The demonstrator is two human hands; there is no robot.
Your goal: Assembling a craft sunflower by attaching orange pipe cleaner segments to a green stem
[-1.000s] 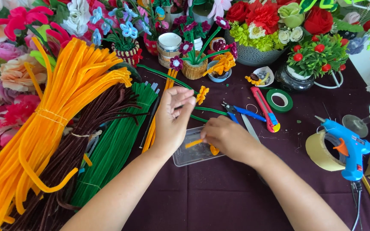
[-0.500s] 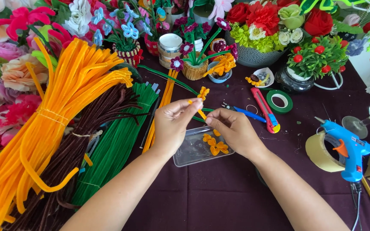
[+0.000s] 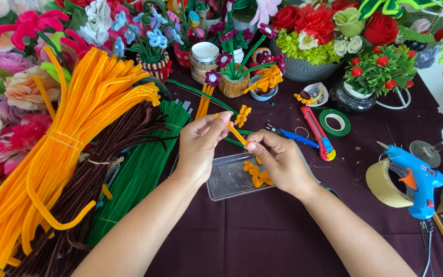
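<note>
My left hand (image 3: 202, 145) and my right hand (image 3: 278, 159) pinch the two ends of a short orange pipe cleaner piece (image 3: 237, 134) above the table. Just below them lies a clear plastic tray (image 3: 226, 178) with a few bent orange pieces (image 3: 257, 174) inside. A small orange pipe cleaner flower (image 3: 242, 115) on a green stem lies just behind my fingers.
Bundles of orange (image 3: 73, 138), brown (image 3: 103, 169) and green (image 3: 139, 169) pipe cleaners lie at left. Blue pliers (image 3: 296, 136), a red utility knife (image 3: 318, 132), green tape (image 3: 335, 122), a blue glue gun (image 3: 416, 180) and a tan tape roll (image 3: 383, 182) sit at right. Flower pots line the back.
My right hand lifted an orange piece out of the tray, and both hands came together to hold it by its ends above the tray.
</note>
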